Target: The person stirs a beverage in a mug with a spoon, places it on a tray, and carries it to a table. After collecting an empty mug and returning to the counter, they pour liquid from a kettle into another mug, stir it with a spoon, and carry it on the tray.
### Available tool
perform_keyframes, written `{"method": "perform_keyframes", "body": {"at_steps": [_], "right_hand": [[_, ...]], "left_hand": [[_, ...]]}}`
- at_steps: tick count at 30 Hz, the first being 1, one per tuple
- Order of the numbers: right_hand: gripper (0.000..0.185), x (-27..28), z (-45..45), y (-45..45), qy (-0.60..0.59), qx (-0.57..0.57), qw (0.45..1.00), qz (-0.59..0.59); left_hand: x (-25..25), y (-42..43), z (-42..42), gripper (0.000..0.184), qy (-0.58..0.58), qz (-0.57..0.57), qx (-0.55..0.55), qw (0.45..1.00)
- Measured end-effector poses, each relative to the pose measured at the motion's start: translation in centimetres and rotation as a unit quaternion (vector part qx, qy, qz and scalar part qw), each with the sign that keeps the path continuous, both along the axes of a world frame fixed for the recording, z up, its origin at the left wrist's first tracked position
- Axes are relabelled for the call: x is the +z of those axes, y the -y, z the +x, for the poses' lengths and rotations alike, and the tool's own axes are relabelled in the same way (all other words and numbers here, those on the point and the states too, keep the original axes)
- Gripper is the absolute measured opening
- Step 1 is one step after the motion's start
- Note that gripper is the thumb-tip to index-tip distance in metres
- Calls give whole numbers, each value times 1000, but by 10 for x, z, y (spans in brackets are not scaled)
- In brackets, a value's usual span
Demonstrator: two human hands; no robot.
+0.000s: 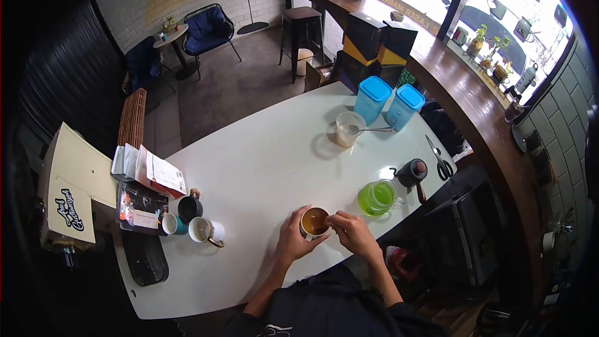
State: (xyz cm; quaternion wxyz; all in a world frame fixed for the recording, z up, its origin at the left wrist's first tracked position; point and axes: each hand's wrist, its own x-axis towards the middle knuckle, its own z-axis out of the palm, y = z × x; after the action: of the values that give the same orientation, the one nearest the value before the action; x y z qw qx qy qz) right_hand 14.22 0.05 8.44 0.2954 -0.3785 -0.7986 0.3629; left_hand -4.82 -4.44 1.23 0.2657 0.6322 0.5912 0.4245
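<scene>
A white cup [314, 221] with brown liquid in it stands near the front edge of the white table. My left hand [293, 237] is wrapped round the cup's left side. Over the cup's right rim, my right hand [350, 232] is closed in a pinch; what it holds is too small and hidden to name. To the right of the cup is a glass pitcher of green liquid [377, 198]. A dark pot with a wooden handle [412, 173] sits beyond the pitcher.
Three cups, one of them white [206, 231], are at the left beside papers [163, 175]. Toward the back right are blue-lidded containers [373, 101], a clear tub [348, 130] with a spoon, and scissors [443, 165]. A grinder-like machine [78, 181] stands far left.
</scene>
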Motion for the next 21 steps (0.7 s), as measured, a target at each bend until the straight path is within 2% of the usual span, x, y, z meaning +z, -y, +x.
{"method": "perform_keyframes", "body": {"at_steps": [3, 5, 9, 11, 15, 17, 21], "right_hand": [[18, 2, 2, -3, 43, -41, 998, 36], [16, -2, -2, -6, -9, -76, 997, 31], [17, -7, -4, -7, -42, -46, 997, 35], [18, -8, -2, -5, -12, 0, 1000, 28], [18, 0, 3, -3, 29, -28, 999, 9], [16, -4, 1, -3, 7, -86, 996, 24], [16, -10, -8, -2, -28, -76, 996, 27]], "left_hand": [[1, -2, 0, 87, 0, 7, 2, 1000], [1, -1, 0, 87, 0, -9, 0, 1000], [4, 0, 0, 88, 6, -9, -4, 1000], [5, -1, -1, 88, -5, -8, -3, 1000], [-1, -1, -2, 89, 5, -13, -8, 1000], [-1, -1, -2, 89, -6, -9, -9, 1000], [4, 0, -1, 88, 4, -10, -11, 1000]]}}
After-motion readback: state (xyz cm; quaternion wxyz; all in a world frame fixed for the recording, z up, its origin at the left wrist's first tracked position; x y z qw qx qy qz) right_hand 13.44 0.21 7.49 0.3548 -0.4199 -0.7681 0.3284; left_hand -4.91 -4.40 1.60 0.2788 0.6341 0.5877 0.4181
